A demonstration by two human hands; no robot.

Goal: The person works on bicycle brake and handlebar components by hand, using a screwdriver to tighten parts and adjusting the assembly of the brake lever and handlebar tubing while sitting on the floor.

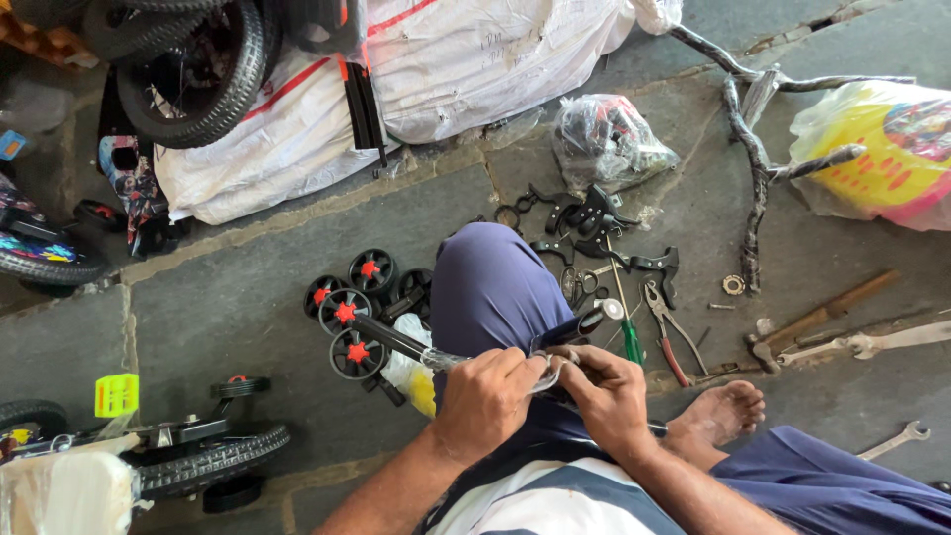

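Over knee: both grips, left hand [482,399] and right hand [606,394], closed round black tube [396,340].

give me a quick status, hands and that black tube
Left hand and right hand both gripped on black tube across the knee, at its clear plastic wrap. Small black wheels close beside the tube's far end.

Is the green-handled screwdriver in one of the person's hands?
No, the green-handled screwdriver lies on the stone floor beside the knee.

Grey stone floor [228,297], 4 small black wheels [359,297], pliers [666,332], spanner [895,440], hammer [822,317], white sack [436,69]
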